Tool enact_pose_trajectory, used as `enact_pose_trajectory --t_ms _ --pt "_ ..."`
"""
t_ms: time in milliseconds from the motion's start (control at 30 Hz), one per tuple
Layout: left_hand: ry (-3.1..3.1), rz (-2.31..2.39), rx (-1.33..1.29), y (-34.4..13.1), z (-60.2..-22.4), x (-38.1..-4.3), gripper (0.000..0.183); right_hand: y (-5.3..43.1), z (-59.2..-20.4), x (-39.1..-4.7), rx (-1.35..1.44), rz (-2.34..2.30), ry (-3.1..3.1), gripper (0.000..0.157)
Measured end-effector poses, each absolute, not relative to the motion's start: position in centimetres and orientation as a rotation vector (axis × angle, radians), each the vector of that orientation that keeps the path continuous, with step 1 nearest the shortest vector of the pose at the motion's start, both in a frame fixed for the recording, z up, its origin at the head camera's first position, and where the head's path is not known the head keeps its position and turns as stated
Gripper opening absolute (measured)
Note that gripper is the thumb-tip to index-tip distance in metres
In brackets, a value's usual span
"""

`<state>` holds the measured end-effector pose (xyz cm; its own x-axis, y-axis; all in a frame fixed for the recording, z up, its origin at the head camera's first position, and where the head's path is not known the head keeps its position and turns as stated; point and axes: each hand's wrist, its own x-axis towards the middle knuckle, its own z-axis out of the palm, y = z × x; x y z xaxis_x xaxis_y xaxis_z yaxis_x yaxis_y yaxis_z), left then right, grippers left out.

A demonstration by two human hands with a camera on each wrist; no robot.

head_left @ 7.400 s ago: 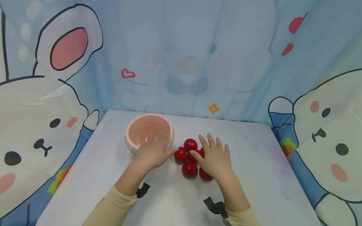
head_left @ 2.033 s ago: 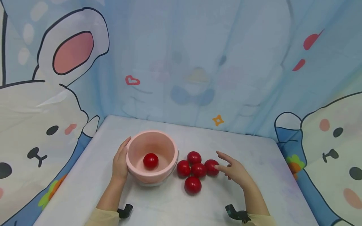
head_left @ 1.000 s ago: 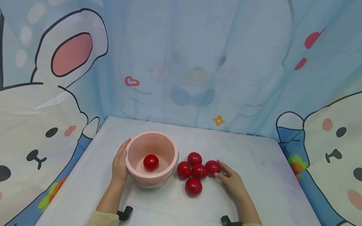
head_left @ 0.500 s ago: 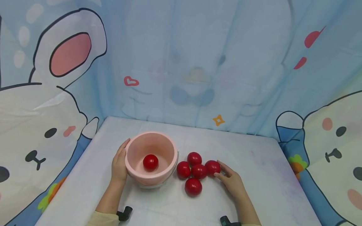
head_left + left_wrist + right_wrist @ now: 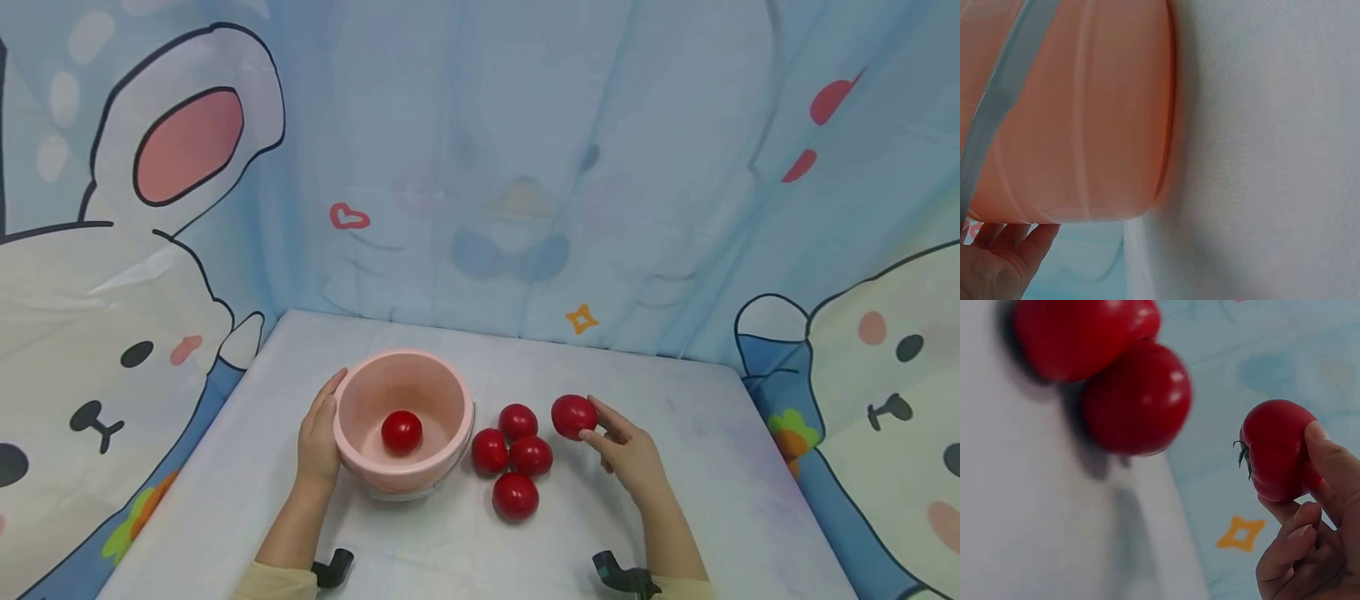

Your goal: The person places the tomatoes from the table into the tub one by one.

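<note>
In the head view a pink bucket (image 5: 442, 462) stands left of centre, with a tomato (image 5: 402, 432) inside. My left hand (image 5: 318, 442) rests against its left side, fingers straight along the wall; in the left wrist view those fingertips (image 5: 1038, 240) press on the bucket wall (image 5: 1116, 125). My right hand (image 5: 630, 454) pinches a red tomato (image 5: 573, 417) between thumb and fingers, lifted above the table. The right wrist view shows this held tomato (image 5: 1279, 450) with its green stem facing left. Several more tomatoes (image 5: 531, 456) lie clustered between bucket and right hand.
The white-covered table (image 5: 675, 417) ends at the back against a blue printed curtain (image 5: 510, 125). A grey handle (image 5: 997, 106) hangs across the bucket's outside. Black wrist-camera mounts (image 5: 626, 575) stick out by both wrists.
One tomato has come to lie in the bucket since the first frame, and my left hand has moved to its left side. Just now my right hand has raised another tomato off the table.
</note>
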<state>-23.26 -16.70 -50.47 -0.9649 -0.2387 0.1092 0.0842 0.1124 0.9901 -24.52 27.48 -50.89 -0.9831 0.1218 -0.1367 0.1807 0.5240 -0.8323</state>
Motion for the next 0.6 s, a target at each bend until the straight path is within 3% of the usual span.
enact_pose_trajectory --t_ms 600 --pt "-2.129 -1.939 0.113 -16.7 -50.5 -23.3 0.043 25.1 -41.3 -27.3 -0.095 -1.450 2.825 0.071"
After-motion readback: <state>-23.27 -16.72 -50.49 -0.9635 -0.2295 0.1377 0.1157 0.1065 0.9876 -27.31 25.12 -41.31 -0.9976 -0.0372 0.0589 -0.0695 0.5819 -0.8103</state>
